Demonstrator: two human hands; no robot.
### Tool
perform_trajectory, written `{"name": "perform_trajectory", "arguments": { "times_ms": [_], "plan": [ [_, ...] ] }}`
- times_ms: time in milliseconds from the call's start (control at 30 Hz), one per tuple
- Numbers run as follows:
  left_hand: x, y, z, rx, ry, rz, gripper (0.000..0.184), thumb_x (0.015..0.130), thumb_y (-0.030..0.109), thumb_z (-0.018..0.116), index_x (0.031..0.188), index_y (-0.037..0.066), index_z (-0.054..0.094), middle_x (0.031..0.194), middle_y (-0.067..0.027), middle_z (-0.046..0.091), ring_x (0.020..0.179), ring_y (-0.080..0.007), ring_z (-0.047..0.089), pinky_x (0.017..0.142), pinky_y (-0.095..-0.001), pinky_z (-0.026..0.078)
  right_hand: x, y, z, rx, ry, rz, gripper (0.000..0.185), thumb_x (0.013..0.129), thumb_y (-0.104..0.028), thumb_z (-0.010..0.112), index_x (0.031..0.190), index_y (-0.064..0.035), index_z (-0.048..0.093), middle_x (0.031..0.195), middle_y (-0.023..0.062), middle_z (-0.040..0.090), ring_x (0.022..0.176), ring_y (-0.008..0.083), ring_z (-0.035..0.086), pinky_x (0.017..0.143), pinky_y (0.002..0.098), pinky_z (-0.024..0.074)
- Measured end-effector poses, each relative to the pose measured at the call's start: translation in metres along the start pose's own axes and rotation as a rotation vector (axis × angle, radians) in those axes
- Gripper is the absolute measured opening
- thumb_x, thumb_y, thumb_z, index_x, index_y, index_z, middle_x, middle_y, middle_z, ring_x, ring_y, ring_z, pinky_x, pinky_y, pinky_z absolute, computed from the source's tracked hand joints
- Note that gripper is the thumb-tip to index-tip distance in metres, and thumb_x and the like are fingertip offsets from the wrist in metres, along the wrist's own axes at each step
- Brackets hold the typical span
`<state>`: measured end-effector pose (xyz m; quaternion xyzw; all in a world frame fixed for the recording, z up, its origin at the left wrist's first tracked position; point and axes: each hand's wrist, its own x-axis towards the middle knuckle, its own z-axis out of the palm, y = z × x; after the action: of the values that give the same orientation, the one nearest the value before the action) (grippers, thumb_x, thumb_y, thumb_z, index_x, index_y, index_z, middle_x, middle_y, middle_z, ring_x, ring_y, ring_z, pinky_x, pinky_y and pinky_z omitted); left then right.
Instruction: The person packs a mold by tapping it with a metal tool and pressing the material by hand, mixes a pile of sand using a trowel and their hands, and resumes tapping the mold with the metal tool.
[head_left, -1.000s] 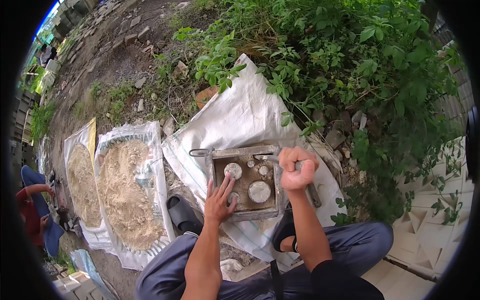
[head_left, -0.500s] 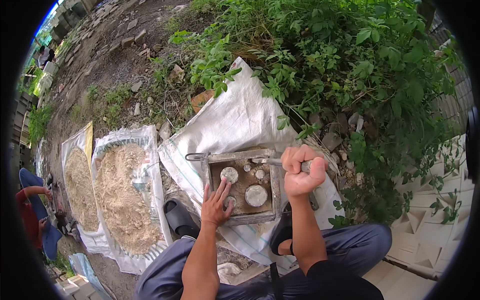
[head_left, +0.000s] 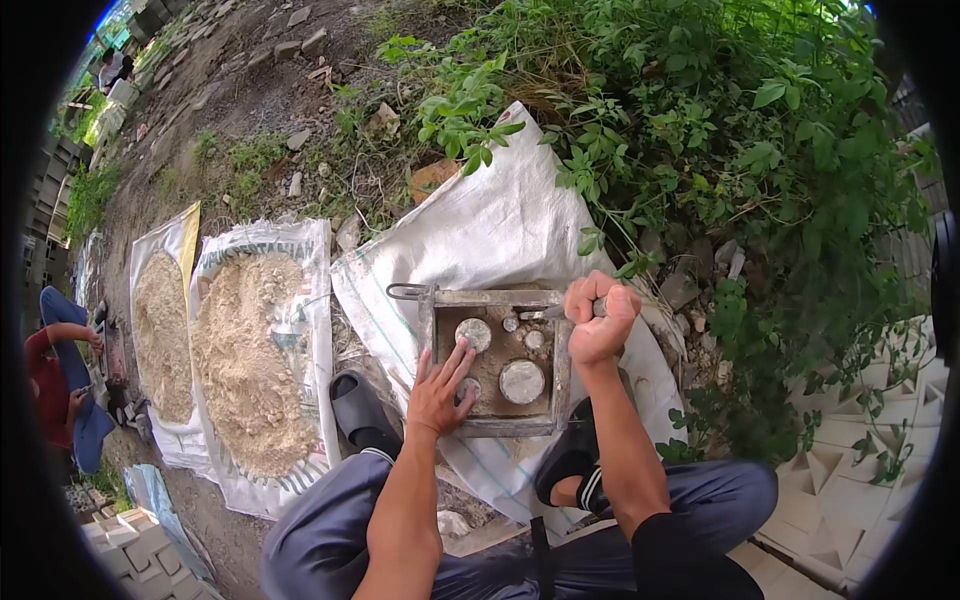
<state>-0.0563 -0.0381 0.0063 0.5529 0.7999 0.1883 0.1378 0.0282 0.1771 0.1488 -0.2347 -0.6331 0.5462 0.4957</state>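
A square wooden molding frame (head_left: pixel 492 428) lies on a white sack, packed with brown sand. Several pale round discs sit in the sand, among them a large disc (head_left: pixel 521 382) and an upper-left disc (head_left: pixel 474 336). My left hand (head_left: pixel 437 392) rests over the frame's left side, fingers spread, a fingertip on the upper-left disc. It partly covers another disc below. At the upper right corner, my right hand (head_left: pixel 603 318) is closed around the thick handle of a hand tool (head_left: pixel 543 313). The tool's narrow metal end points left over the frame, near a small disc.
White sacks (head_left: pixel 315 340) to the left hold heaps of pale sand (head_left: pixel 250 370). A black sandal (head_left: pixel 360 410) stands left of the frame. Leafy plants (head_left: pixel 650 130) grow behind, and pale patterned blocks (head_left: pixel 850 470) lie right. Another person (head_left: pixel 65 380) sits at far left.
My right hand has turned, so the handle that pointed right now tilts up more. My left hand stays on the discs. The whole view has shifted slightly.
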Motion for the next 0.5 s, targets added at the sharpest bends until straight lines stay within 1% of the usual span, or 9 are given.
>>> {"name": "perform_trajectory", "arguments": {
  "times_ms": [67,100,167,200,233,300,333,400,500],
  "plan": [
    [0.005,-0.004,0.002,0.019,-0.021,-0.006,0.064,0.084,0.028,0.059,0.143,0.015,0.040,0.152,-0.0001,0.035,0.102,-0.0176,0.059,0.116,-0.0445,0.022,0.009,-0.027,-0.001,0.109,0.015,0.038,0.056,0.092,-0.048,0.033,0.054,-0.0076,0.026,0.047,0.0003,0.027,0.041,0.0120,0.024,0.042,0.0297,0.0193],
    [0.004,-0.005,0.004,0.017,-0.028,-0.022,0.064,0.084,0.028,0.059,0.143,0.015,0.040,0.152,-0.0001,0.035,0.102,-0.0176,0.059,0.116,-0.0445,0.022,0.007,-0.022,0.001,0.113,0.006,0.053,0.056,0.092,-0.048,0.033,0.054,-0.0076,0.026,0.047,0.0003,0.027,0.041,0.0120,0.024,0.042,0.0297,0.0193],
    [0.006,-0.003,0.001,0.009,0.023,0.017,0.065,0.084,0.028,0.060,0.144,0.016,0.040,0.152,0.0000,0.035,0.101,-0.0175,0.060,0.116,-0.0452,0.022,-0.001,-0.009,-0.002,0.165,0.073,-0.067,0.058,0.093,-0.046,0.032,0.052,-0.0054,0.028,0.045,0.0031,0.030,0.037,0.0133,0.030,0.040,0.0288,0.0219],
    [0.005,-0.004,0.002,0.005,0.011,0.009,0.065,0.084,0.028,0.060,0.144,0.015,0.040,0.152,0.0000,0.035,0.100,-0.0174,0.060,0.116,-0.0454,0.022,-0.006,0.024,-0.005,-0.037,-0.017,-0.045,0.060,0.093,-0.048,0.032,0.052,-0.0059,0.029,0.045,0.0026,0.032,0.037,0.0137,0.031,0.040,0.0290,0.0223],
    [0.005,-0.003,0.000,0.000,0.014,0.015,0.065,0.084,0.028,0.060,0.144,0.015,0.040,0.152,0.0000,0.035,0.100,-0.0174,0.060,0.116,-0.0454,0.022,0.001,0.023,-0.001,-0.066,-0.052,-0.079,0.059,0.094,-0.048,0.031,0.052,-0.0063,0.029,0.044,0.0022,0.033,0.036,0.0140,0.032,0.040,0.0290,0.0230],
    [0.005,-0.003,0.001,0.008,0.021,0.012,0.065,0.084,0.029,0.060,0.143,0.015,0.040,0.151,-0.0001,0.035,0.100,-0.0175,0.060,0.116,-0.0450,0.022,0.010,0.010,0.002,-0.072,-0.067,0.015,0.060,0.091,-0.054,0.034,0.054,-0.0079,0.026,0.047,0.0002,0.029,0.040,0.0132,0.027,0.042,0.0286,0.0203],
    [0.005,-0.003,0.002,0.016,0.018,0.007,0.064,0.084,0.029,0.060,0.143,0.015,0.040,0.151,0.0000,0.035,0.099,-0.0176,0.060,0.116,-0.0447,0.022,0.008,-0.008,0.001,-0.075,-0.063,0.009,0.060,0.091,-0.054,0.034,0.054,-0.0079,0.026,0.047,0.0002,0.029,0.040,0.0132,0.027,0.042,0.0286,0.0203],
    [0.010,-0.005,0.002,0.017,0.033,0.002,0.064,0.084,0.029,0.060,0.144,0.015,0.040,0.152,0.0001,0.035,0.099,-0.0176,0.060,0.116,-0.0447,0.022,-0.004,-0.037,-0.001,0.193,0.036,-0.111,0.058,0.092,-0.050,0.034,0.053,-0.0072,0.027,0.047,0.0006,0.029,0.040,0.0131,0.028,0.042,0.0288,0.0200],
    [0.006,-0.003,-0.002,0.013,0.024,0.017,0.064,0.084,0.029,0.059,0.144,0.016,0.040,0.152,0.0001,0.035,0.099,-0.0176,0.060,0.116,-0.0446,0.022,-0.019,0.005,-0.003,0.114,0.012,-0.125,0.056,0.092,-0.046,0.035,0.053,-0.0066,0.028,0.046,0.0012,0.029,0.040,0.0130,0.026,0.042,0.0289,0.0198]
  ]
}}
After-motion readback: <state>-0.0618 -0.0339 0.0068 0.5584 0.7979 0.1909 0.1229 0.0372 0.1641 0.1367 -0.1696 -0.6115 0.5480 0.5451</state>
